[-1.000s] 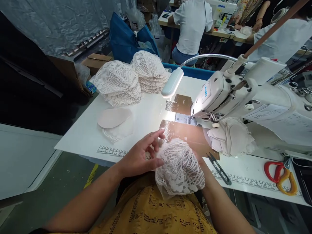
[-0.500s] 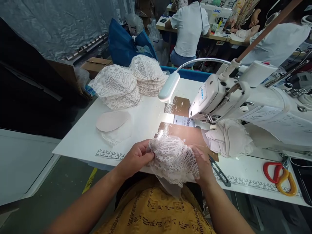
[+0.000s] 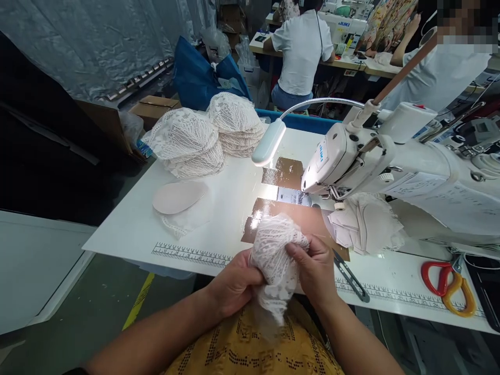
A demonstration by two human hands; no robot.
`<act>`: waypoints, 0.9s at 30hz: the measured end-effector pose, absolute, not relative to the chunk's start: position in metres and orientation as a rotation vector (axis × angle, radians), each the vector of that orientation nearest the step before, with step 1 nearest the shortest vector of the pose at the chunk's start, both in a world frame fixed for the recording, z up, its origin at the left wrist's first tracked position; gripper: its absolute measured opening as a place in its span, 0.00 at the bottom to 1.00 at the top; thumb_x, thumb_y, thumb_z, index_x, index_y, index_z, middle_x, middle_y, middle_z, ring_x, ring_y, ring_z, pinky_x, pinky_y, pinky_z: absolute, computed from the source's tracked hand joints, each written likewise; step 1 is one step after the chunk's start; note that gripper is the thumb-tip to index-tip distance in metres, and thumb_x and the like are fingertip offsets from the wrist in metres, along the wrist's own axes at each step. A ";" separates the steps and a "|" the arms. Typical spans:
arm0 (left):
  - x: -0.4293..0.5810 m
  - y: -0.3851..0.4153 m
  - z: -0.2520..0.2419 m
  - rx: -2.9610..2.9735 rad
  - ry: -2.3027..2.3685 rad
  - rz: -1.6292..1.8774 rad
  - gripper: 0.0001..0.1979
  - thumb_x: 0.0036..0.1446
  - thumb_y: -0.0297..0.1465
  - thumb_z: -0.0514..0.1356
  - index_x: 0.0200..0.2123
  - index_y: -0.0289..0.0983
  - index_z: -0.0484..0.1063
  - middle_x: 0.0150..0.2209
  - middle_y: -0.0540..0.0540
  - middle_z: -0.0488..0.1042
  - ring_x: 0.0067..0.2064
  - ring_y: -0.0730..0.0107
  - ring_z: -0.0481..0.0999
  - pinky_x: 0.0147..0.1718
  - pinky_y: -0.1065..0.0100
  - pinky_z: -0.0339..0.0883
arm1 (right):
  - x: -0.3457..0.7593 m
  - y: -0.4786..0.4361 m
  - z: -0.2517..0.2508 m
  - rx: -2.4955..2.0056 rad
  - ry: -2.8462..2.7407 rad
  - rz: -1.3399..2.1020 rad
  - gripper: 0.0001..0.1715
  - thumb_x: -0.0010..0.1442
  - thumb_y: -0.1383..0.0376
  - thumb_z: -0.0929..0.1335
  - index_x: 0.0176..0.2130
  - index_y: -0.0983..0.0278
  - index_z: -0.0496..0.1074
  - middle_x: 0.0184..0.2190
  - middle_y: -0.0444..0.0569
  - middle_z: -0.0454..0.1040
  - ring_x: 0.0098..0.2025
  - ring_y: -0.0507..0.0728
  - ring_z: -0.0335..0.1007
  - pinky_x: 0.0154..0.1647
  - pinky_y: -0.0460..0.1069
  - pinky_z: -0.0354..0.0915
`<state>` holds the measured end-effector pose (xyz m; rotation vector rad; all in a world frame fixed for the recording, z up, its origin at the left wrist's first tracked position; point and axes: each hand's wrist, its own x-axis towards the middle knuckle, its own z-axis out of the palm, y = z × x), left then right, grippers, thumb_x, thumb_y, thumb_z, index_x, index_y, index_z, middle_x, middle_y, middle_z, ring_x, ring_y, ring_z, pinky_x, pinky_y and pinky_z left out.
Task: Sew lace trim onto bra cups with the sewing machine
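A white lace bra cup (image 3: 275, 247) is held up between my two hands, over the front edge of the sewing table. My left hand (image 3: 238, 281) pinches its left side, thumb on top. On the right side, the thumb and fingers of my right hand (image 3: 318, 265) grip the upper edge. Sheer fabric hangs from the bottom, blurred. Beyond my hands stands the white sewing machine (image 3: 344, 161), its needle area lit by a lamp (image 3: 269, 141). Brown plates (image 3: 308, 219) cover the table in front of the needle.
Stacked lace cups (image 3: 183, 138) sit at the back left, near a smooth beige cup (image 3: 179, 198). More pieces (image 3: 365, 224) lie under the machine arm. Grey snips (image 3: 351, 276) and red-and-yellow-handled scissors (image 3: 449, 286) lie at right. A co-worker (image 3: 302, 52) sits beyond the table.
The lace cup was spread wide between my hands; now it is bunched narrower and more upright. My right hand has moved left and my left hand slightly right and lower.
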<state>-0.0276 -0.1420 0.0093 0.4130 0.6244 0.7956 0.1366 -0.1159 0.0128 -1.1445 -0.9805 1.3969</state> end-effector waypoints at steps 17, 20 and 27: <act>-0.070 -0.109 0.045 1.593 0.947 0.531 0.13 0.57 0.36 0.61 0.42 0.34 0.72 0.33 0.49 0.72 0.32 0.71 0.71 0.30 0.72 0.64 | 0.139 -0.118 0.031 -1.048 -1.622 1.337 0.03 0.58 0.64 0.70 0.33 0.60 0.76 0.33 0.45 0.76 0.36 0.53 0.71 0.38 0.47 0.65; -0.067 -0.109 0.041 1.611 0.933 0.559 0.12 0.56 0.37 0.61 0.38 0.33 0.73 0.31 0.49 0.71 0.31 0.71 0.69 0.29 0.73 0.62 | 0.140 -0.115 0.032 -1.128 -1.635 1.178 0.05 0.58 0.64 0.70 0.30 0.61 0.74 0.33 0.46 0.76 0.36 0.54 0.71 0.37 0.48 0.65; -0.064 -0.100 0.047 1.439 0.830 0.587 0.14 0.59 0.37 0.60 0.43 0.34 0.74 0.36 0.46 0.75 0.37 0.66 0.73 0.34 0.71 0.65 | 0.138 -0.113 0.034 -1.239 -1.610 1.064 0.09 0.56 0.64 0.70 0.25 0.62 0.71 0.29 0.45 0.75 0.29 0.53 0.70 0.31 0.47 0.64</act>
